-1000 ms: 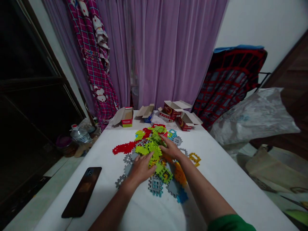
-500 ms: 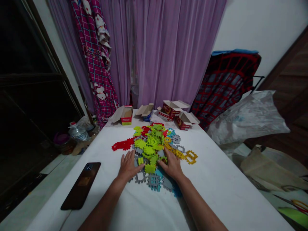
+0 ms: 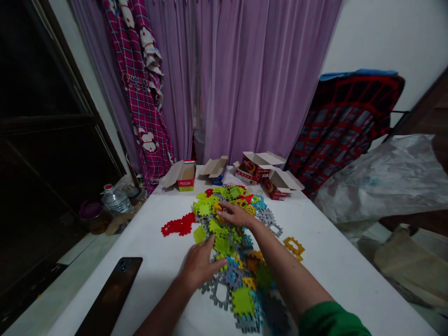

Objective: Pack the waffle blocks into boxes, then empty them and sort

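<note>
A heap of flat interlocking plastic building pieces (image 3: 223, 246) in lime green, grey, blue, yellow and red spreads across the white table. My left hand (image 3: 200, 263) rests at the heap's left edge, thumb stretched toward the grey and green pieces and fingers apart from it. Farther up, my right hand (image 3: 236, 215) reaches across the heap with fingers and thumb extended leftward. Its fingertips are at a yellow piece (image 3: 217, 206); whether they grip it is unclear. Red pieces (image 3: 179, 225) lie to the left, and a yellow frame piece (image 3: 294, 247) lies to the right.
Opened small cardboard boxes (image 3: 186, 176) stand along the table's far edge, before purple curtains. A dark phone (image 3: 112, 294) lies at the front left. Beyond the table are a water bottle (image 3: 115, 199) on the left and a clear plastic bag (image 3: 381, 182) on the right.
My right hand has moved forward and left over the heap, while my left hand has come slightly nearer. Several pieces have spread toward the front right. The view has shifted a little.
</note>
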Tool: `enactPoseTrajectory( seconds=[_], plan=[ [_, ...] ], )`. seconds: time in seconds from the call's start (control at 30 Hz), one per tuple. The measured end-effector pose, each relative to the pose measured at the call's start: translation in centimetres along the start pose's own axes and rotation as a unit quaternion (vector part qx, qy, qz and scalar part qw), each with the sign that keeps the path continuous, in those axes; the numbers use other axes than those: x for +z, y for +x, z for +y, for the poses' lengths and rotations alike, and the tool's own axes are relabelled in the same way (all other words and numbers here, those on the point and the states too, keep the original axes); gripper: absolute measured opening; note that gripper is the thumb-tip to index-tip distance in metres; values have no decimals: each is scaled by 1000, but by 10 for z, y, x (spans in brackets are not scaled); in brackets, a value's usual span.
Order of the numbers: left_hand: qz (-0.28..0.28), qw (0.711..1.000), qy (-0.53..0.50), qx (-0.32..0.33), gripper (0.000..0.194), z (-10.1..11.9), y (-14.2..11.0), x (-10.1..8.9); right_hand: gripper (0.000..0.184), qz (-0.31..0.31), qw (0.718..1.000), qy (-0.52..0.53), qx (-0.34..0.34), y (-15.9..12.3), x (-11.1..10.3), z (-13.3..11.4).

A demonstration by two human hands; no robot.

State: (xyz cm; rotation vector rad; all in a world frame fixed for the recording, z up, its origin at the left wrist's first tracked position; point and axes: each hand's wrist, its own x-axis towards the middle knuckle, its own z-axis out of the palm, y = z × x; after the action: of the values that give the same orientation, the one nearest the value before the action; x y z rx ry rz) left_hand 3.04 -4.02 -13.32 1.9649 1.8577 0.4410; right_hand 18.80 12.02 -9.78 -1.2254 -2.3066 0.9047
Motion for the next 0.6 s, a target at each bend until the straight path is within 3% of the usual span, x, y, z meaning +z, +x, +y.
enactPoseTrajectory(
  seconds=[0.07,0.13,0.2,0.3,0.37,0.43,0.6],
  plan=[
    [14,999,-29,-14,48,-11,0,-17,46,41,998,-28,38,14,-12,7],
    [72,997,-9,-34,36,-29,5,-29,44,103,987,-62,109,28,-24,20],
    [159,983,56,-70,37,-53,15,-33,51,152,969,-88,177,41,-33,36],
    [241,946,120,-178,60,-90,36,-21,66,178,940,-119,266,60,-37,55],
    [258,940,117,-191,69,-104,50,-6,77,143,938,-141,283,71,-35,58],
    [263,950,90,-143,70,-107,63,7,83,84,949,-161,260,82,-32,53],
    [239,969,-57,-37,66,-83,81,24,80,-42,978,-142,145,91,-22,22]
  ],
)
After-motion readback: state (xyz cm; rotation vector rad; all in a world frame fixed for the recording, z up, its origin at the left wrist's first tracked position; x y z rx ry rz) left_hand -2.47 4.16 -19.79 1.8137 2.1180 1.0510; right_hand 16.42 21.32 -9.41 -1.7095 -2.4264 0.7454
